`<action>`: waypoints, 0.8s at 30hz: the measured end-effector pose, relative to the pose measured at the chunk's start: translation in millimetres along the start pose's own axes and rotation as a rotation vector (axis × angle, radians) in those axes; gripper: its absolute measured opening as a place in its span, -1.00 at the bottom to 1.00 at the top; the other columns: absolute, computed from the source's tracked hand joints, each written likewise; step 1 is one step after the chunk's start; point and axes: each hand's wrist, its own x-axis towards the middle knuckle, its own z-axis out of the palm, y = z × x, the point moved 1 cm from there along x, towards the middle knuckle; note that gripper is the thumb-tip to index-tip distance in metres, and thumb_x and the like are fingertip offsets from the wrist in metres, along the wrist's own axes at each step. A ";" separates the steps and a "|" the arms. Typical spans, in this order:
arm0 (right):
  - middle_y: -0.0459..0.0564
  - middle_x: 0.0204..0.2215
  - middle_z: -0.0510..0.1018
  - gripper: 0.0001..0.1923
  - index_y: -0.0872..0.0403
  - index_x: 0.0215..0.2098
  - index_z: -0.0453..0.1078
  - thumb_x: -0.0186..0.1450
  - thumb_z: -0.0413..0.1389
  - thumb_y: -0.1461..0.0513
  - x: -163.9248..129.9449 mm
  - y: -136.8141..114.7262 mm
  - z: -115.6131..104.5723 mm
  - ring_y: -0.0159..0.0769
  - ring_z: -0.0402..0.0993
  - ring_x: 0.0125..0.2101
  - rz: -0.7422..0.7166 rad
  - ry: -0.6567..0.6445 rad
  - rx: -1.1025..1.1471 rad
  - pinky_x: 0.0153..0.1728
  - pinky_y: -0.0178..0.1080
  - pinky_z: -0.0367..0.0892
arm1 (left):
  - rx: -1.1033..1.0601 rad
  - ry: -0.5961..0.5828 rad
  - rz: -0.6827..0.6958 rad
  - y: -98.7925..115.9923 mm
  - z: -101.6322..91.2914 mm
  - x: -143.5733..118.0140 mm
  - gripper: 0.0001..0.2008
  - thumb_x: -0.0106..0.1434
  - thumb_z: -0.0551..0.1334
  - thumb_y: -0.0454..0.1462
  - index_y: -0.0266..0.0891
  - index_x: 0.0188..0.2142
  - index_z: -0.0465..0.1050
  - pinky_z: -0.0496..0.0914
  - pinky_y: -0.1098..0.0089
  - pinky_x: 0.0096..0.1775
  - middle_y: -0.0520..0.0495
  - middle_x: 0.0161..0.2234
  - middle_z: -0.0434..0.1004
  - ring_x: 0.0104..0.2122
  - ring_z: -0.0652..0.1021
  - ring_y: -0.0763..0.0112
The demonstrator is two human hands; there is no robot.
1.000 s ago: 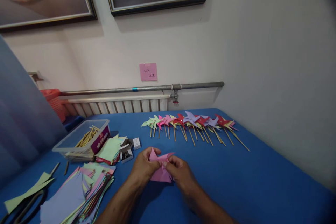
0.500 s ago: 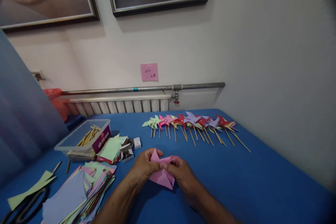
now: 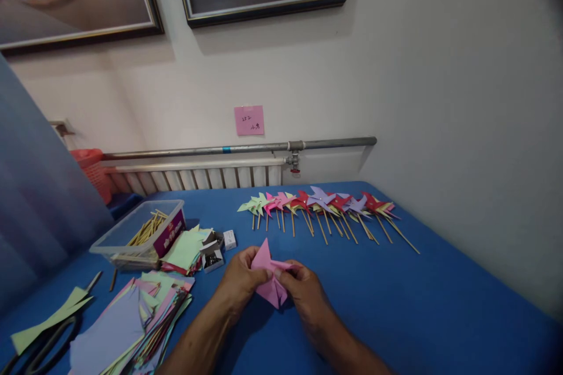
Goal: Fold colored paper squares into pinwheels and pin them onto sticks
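Observation:
Both my hands hold a pink paper piece [image 3: 268, 278] partly folded into a pinwheel shape, low above the blue table [image 3: 417, 293]. My left hand [image 3: 240, 280] grips its left side, with one pointed flap sticking up above the thumb. My right hand [image 3: 303, 290] pinches the folded flaps at the middle from the right. The lower part of the paper is hidden between my fingers.
A row of several finished paper pinwheels on wooden sticks [image 3: 321, 208] lies at the back of the table. A clear box of sticks [image 3: 138, 231], a small box of pins [image 3: 212, 258], stacks of coloured paper [image 3: 132, 322] and black scissors [image 3: 39, 348] lie to the left.
The pink paper has been turned and folded tighter between my hands; one flap now points up and the lower corner is tucked in. My hands stay in the same spot.

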 end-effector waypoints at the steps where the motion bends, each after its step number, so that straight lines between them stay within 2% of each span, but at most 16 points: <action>1: -0.07 -0.44 0.66 -0.55 0.01 -0.33 0.61 0.05 0.49 -0.12 -0.9 0.3 1.1 -0.15 0.58 -0.38 0.025 0.011 0.035 -0.28 -0.16 0.46 | 0.006 0.001 0.000 -0.5 -0.6 0.5 -0.62 -0.13 0.57 -0.26 -0.25 -0.33 0.54 0.32 0.48 -0.43 0.10 -0.50 0.53 -0.57 0.44 0.51; 5: -0.02 -0.35 0.69 -0.49 0.03 -0.21 0.60 0.03 0.53 -0.07 -6.0 -5.6 0.9 -0.12 0.62 -0.31 0.056 0.002 0.111 -0.23 -0.15 0.48 | 0.038 0.022 -0.007 0.2 -4.4 3.3 -0.62 -0.16 0.55 -0.27 -0.24 -0.32 0.52 0.32 0.46 -0.44 0.10 -0.51 0.53 -0.58 0.43 0.50; 9: 0.08 -0.15 0.73 -0.45 0.01 -0.09 0.57 0.07 0.53 -0.06 -3.8 -24.6 -9.8 -0.03 0.66 -0.10 -0.040 0.029 0.035 -0.04 -0.09 0.51 | 0.149 0.065 -0.003 10.3 -4.5 0.4 -0.69 -0.12 0.49 -0.30 -0.23 -0.34 0.52 0.28 0.45 -0.46 0.09 -0.53 0.51 -0.58 0.42 0.47; 11: 0.06 -0.18 0.72 -0.49 0.01 -0.11 0.56 0.09 0.51 -0.04 -0.9 -33.3 -14.0 -0.04 0.66 -0.08 -0.075 0.020 -0.051 0.01 -0.08 0.50 | 0.206 0.045 -0.003 16.7 -2.3 -3.2 -0.74 -0.10 0.45 -0.31 -0.21 -0.35 0.53 0.27 0.44 -0.46 0.10 -0.52 0.51 -0.58 0.42 0.47; 17: -0.04 -0.32 0.70 -0.67 0.06 -0.09 0.55 0.19 0.35 0.18 -4.7 -35.6 -10.0 -0.18 0.62 -0.29 -0.014 -0.204 -0.271 -0.25 -0.21 0.42 | 0.304 -0.055 0.017 23.2 5.4 -11.6 -0.79 -0.09 0.34 -0.39 -0.18 -0.38 0.53 0.27 0.46 -0.43 0.12 -0.50 0.49 -0.52 0.40 0.46; 24: -0.11 -0.40 0.67 -0.70 0.06 -0.12 0.57 0.15 0.26 0.29 -6.2 -28.8 -8.0 -0.27 0.55 -0.39 -0.014 -0.178 -0.311 -0.36 -0.28 0.31 | 0.347 -0.072 0.013 26.9 9.9 -16.2 -0.78 -0.09 0.32 -0.40 -0.16 -0.38 0.55 0.27 0.46 -0.41 0.09 -0.47 0.51 -0.49 0.43 0.42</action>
